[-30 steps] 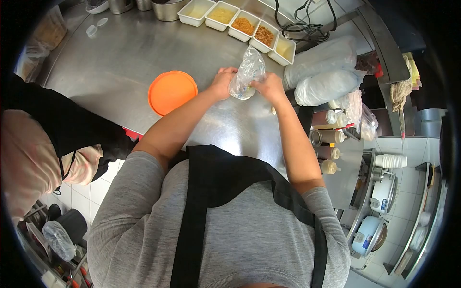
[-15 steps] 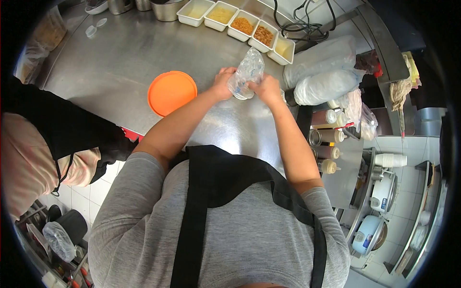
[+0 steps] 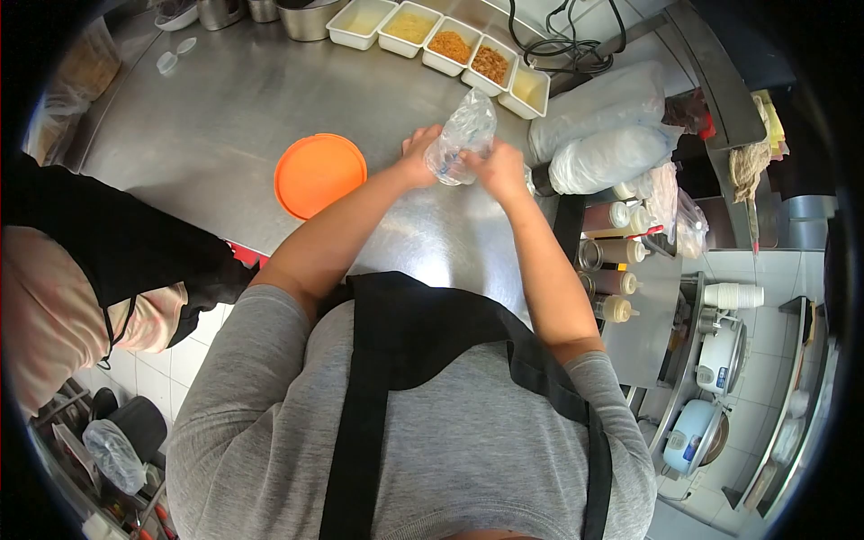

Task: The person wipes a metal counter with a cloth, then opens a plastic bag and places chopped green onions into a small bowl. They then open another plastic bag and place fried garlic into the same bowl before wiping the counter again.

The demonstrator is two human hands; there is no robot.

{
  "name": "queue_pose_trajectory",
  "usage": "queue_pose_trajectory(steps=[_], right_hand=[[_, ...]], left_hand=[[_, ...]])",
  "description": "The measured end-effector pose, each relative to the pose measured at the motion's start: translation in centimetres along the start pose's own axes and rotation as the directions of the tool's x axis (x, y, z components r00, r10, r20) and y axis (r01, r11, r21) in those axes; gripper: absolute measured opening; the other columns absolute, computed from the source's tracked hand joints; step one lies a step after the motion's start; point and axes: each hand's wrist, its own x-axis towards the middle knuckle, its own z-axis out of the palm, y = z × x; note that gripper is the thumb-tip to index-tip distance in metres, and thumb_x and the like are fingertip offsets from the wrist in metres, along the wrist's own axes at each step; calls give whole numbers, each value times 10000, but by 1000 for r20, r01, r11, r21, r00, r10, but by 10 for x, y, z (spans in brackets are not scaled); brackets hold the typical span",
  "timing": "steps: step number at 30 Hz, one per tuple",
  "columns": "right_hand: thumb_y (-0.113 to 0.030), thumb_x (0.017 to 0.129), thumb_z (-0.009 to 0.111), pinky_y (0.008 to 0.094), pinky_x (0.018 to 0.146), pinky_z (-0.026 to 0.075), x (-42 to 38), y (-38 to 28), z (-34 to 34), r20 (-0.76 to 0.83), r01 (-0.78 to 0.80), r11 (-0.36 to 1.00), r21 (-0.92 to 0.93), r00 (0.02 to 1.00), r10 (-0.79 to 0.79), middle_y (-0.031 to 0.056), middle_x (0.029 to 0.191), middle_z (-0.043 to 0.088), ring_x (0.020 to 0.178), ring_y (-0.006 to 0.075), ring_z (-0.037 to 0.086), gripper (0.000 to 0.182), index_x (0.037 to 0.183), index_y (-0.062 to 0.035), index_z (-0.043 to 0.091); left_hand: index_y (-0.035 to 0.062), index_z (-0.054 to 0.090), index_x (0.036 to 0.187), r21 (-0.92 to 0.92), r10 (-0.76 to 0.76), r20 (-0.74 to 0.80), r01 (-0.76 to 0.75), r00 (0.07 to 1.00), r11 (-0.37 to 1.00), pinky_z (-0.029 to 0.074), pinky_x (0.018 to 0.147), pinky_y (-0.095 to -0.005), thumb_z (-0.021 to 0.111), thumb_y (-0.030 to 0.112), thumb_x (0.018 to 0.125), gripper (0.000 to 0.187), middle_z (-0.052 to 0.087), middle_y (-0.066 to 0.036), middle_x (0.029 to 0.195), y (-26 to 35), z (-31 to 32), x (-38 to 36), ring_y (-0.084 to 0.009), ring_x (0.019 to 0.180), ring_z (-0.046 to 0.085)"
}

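A crinkled clear plastic bag [image 3: 467,135] stands up between my two hands over the steel counter [image 3: 225,108]. My left hand [image 3: 419,157] is closed on the bag's left side, its fingers partly hidden behind the plastic. From the right, my right hand [image 3: 499,169] pinches the bag's lower right part with thumb and fingers. What the bag holds, if anything, I cannot make out. To the left of my left forearm lies a round orange lid [image 3: 320,176], flat on the counter.
White tubs [image 3: 409,29] of shredded food line the back edge. Wrapped plastic packs [image 3: 612,162] and squeeze bottles [image 3: 616,283] are at the right. A co-worker in a black apron [image 3: 117,234] stands at the left. Small clear cups [image 3: 167,63] sit back left.
My hands keep hold of the bag, and its lower part has shifted slightly. The whole view has moved a little.
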Motion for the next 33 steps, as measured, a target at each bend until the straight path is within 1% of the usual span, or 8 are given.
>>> queue_pose_trajectory(steps=[5,8,15,17,20,23,31,33], right_hand=[[-177,681,679,419,754,475,8,14,-6,89,-60,996,73,995,53,231,815,631,812,388,610,299,920,-3,637],[-169,667,682,413,746,479,7,14,0,29,-34,998,53,999,33,232,821,631,806,380,614,301,914,-4,640],[-126,670,669,386,736,486,1,5,-3,57,-121,986,115,992,115,200,812,647,791,337,632,270,911,-9,644],[-107,669,672,362,721,492,3,16,0,72,-150,969,194,988,138,163,800,665,768,293,648,261,909,-8,643],[-31,712,629,321,700,508,8,63,12,157,-289,753,591,957,244,113,837,660,785,231,645,242,951,6,618],[64,752,536,300,703,522,-8,56,-7,290,-396,293,870,892,346,107,940,617,865,220,621,299,1049,30,547],[103,830,470,363,863,523,-36,75,5,334,-236,-288,928,871,361,153,1099,552,1000,269,582,365,1183,16,433],[86,829,493,358,867,519,-46,73,-1,293,-192,-306,933,897,330,149,1097,555,1001,262,582,361,1178,13,440]], left_hand=[[137,519,1166,-39,-92,-56,90,994,995,355,973,-372,695,320,704,527,435,-101,1218,-4,8,4,-279,1137,418],[102,560,1107,-427,-185,-25,157,982,891,378,955,-331,669,246,733,416,437,-98,1198,2,-5,3,-253,1117,437],[57,585,1073,-360,51,-95,-82,994,929,326,987,-333,689,172,690,413,497,-89,1156,-13,0,2,-270,1133,370],[61,582,1072,-153,143,-103,-158,984,975,331,980,-333,705,159,670,432,498,-87,1150,-8,-7,-2,-274,1122,385],[94,582,1075,-42,208,24,-207,978,978,339,971,-355,734,138,630,473,499,-81,1150,6,-27,-9,-284,1111,408],[129,574,1087,-127,276,50,-268,960,955,341,971,-381,755,124,598,521,501,-80,1152,5,-33,-13,-298,1107,423],[161,443,1236,-96,267,30,-263,963,960,341,979,-421,811,164,550,778,498,-105,1179,14,-28,-25,-325,1143,415],[158,429,1243,-67,245,50,-242,968,968,352,976,-413,815,182,546,797,497,-115,1197,17,-26,-20,-323,1147,414]])
